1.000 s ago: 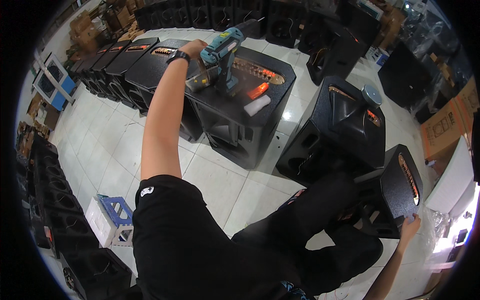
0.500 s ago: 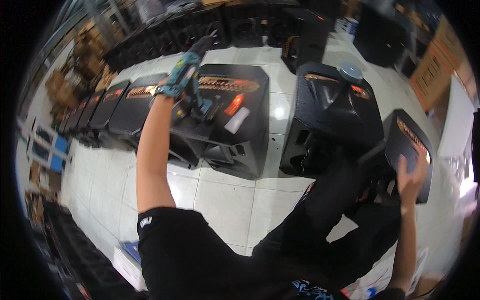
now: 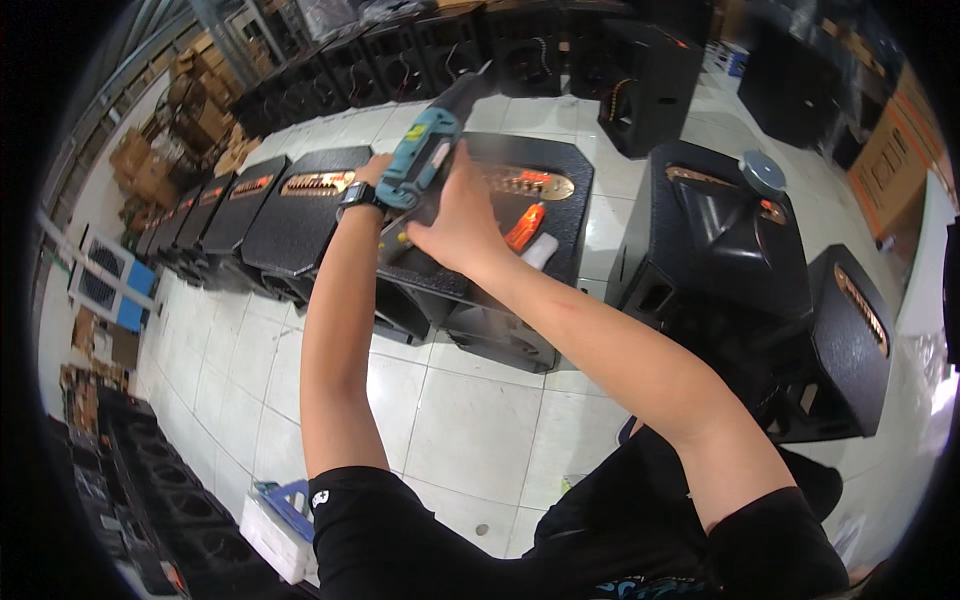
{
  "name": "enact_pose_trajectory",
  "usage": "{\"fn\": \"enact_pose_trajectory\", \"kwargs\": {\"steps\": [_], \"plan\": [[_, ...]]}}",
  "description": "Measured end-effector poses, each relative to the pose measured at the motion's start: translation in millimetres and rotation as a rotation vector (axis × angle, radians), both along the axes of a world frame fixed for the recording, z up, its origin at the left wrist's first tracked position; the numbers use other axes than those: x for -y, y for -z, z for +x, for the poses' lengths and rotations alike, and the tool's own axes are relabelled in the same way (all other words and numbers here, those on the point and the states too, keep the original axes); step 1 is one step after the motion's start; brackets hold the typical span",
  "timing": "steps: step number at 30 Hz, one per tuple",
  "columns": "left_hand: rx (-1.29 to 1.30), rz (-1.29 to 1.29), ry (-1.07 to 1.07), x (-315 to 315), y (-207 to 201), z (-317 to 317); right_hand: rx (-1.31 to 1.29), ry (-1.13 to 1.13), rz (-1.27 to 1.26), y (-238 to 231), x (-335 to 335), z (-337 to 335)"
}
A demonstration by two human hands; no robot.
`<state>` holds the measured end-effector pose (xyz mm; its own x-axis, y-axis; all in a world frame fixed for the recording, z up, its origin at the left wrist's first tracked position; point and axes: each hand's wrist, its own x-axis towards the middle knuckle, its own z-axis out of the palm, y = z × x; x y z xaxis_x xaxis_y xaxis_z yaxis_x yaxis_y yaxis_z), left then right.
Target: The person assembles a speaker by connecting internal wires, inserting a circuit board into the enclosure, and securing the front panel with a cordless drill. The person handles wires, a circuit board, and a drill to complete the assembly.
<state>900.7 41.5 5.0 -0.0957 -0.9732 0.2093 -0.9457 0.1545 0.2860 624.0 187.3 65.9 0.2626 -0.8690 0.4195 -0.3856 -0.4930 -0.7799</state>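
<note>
A teal and black cordless drill (image 3: 425,160), its bit pointing up and away, is held over a black speaker cabinet (image 3: 560,160). My left hand (image 3: 376,168), with a watch on the wrist, is at the rear of the drill; its fingers are mostly hidden behind the tool. Reaching across from the right, my right hand (image 3: 462,215) closes around the drill's lower part, thumb toward me. Beside it on the cabinet top lie a small orange item (image 3: 525,226) and a white piece (image 3: 541,250). A gold perforated strip (image 3: 545,185) is set into that top.
More cabinets (image 3: 300,215) run in a row to the left. At right, a cabinet carries a black horn (image 3: 715,215) with a round silver driver (image 3: 763,172); another cabinet (image 3: 845,340) stands beside it. A cardboard box (image 3: 893,155) is at far right. White tiles (image 3: 470,410) cover the floor.
My right hand has swung from beside the rightmost cabinet over to the drill. The view has shifted slightly; the drill stays over the same cabinet, next to my left hand.
</note>
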Motion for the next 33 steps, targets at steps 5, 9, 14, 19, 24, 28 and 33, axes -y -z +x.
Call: {"fn": "enact_pose_trajectory", "kwargs": {"steps": [5,9,14,19,24,28,33], "plan": [[0.175,-0.074,-0.067,-19.0,-23.8,-21.6,0.247,-0.067,-0.102,35.4,36.7,21.2],[0.402,-0.313,-0.017,-66.9,-64.3,-65.1,0.431,-0.136,-0.128,30.2,51.1,28.7],[0.498,-0.222,-0.076,-94.6,-90.3,-87.6,0.525,-0.150,-0.124,5.1,43.5,-3.1],[0.270,-0.097,-0.084,-95.6,-82.9,-81.5,0.524,-0.165,-0.125,-56.2,28.3,-64.6],[0.172,-0.034,-0.034,-82.2,-72.1,-57.6,0.516,-0.141,-0.357,-110.8,-22.6,-143.2],[-0.005,-0.176,0.077,-71.3,-77.2,-64.2,0.413,-0.152,-0.239,-117.5,-86.4,-249.0],[-0.165,-0.411,0.171,-105.3,-121.1,-94.4,0.356,-0.003,-0.055,-86.2,-205.4,-362.5]]}}
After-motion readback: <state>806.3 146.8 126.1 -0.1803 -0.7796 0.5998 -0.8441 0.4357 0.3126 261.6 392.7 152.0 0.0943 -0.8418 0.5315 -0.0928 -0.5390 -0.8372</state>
